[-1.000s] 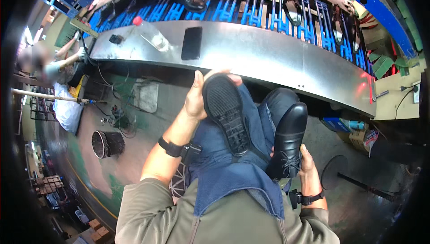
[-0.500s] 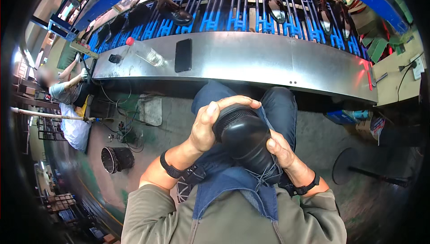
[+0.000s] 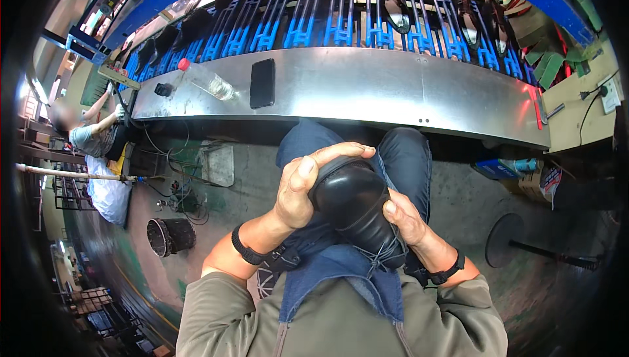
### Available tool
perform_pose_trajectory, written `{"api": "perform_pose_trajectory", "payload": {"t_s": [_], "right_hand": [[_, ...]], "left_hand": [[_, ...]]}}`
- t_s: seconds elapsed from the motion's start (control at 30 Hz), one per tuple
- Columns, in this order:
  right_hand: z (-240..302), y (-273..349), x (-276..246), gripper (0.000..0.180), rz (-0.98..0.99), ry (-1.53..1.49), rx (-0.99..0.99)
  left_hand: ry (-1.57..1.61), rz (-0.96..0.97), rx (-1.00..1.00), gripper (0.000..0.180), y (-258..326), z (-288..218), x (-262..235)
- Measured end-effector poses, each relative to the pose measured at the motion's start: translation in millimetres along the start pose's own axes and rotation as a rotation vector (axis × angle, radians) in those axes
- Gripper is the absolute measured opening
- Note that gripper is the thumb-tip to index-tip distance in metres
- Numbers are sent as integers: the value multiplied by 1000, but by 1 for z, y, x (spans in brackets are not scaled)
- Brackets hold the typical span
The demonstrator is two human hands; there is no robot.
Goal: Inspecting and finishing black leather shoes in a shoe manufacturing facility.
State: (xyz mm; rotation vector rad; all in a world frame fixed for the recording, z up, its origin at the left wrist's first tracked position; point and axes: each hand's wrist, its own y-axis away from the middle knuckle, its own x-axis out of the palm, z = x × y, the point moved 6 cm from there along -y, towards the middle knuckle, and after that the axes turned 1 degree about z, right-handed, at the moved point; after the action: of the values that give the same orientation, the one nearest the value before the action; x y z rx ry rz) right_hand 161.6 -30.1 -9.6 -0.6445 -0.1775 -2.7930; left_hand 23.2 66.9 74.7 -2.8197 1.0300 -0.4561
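Above my lap I hold a black shoe point(image 3: 354, 196), its rounded smooth toe facing up and away and its grey laces crossing at the end nearest me. My left hand point(image 3: 296, 190) wraps round the toe end, fingers stretched over the far edge and thumb raised. On the other side, my right hand point(image 3: 405, 216) grips the shoe's flank with the thumb on top; its fingers are mostly hidden beneath. The shoe's underside is out of sight.
Beyond my knees runs a metal ledge point(image 3: 341, 85) with a phone point(image 3: 263, 83) and a clear bottle point(image 3: 208, 80). Behind it, blue racks point(image 3: 303, 19) carry several dark shoes point(image 3: 394, 4). A black bucket point(image 3: 170, 236) stands at left; a co-worker point(image 3: 95, 128) is farther left.
The shoe has tilted in my hands, so less of the ribbed edge by the toe shows. A co-worker's gloved hand and the shoe it touched have left the racks' near-left part.
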Motion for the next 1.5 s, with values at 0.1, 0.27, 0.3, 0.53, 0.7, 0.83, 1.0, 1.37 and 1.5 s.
{"api": "perform_pose_trajectory", "payload": {"t_s": [0.1, 0.27, 0.3, 0.53, 0.7, 0.83, 1.0, 1.37, 1.5], "right_hand": [[-2, 0, -1, 74, -4, -9, 4], [0, 1, -2, 71, -18, 1, 18], [-1, 2, -2, 70, -21, 8, 23], [-11, 8, -5, 72, -11, -71, 13], [-5, 9, -1, 72, 26, -102, 12], [-14, 12, -6, 75, 35, -102, 57], [-16, 12, -6, 75, 44, -115, -3], [-8, 16, -19, 74, -21, -263, -39], [-18, 22, -29, 69, -135, -572, 38]], "left_hand": [[-30, 8, 7, 70, -1, -2, 1], [0, 5, -19, 72, 0, 1, 3], [-1, 12, -19, 72, 0, 1, 3], [-55, 102, -29, 72, 4, -4, 13], [-310, 90, -121, 73, 9, -30, 19], [-560, 209, -51, 56, 10, -56, 15], [-764, 185, 255, 62, 16, -39, 25], [-652, -7, 194, 85, 14, -6, 39], [-538, 23, 146, 83, 11, 11, 48]]}}
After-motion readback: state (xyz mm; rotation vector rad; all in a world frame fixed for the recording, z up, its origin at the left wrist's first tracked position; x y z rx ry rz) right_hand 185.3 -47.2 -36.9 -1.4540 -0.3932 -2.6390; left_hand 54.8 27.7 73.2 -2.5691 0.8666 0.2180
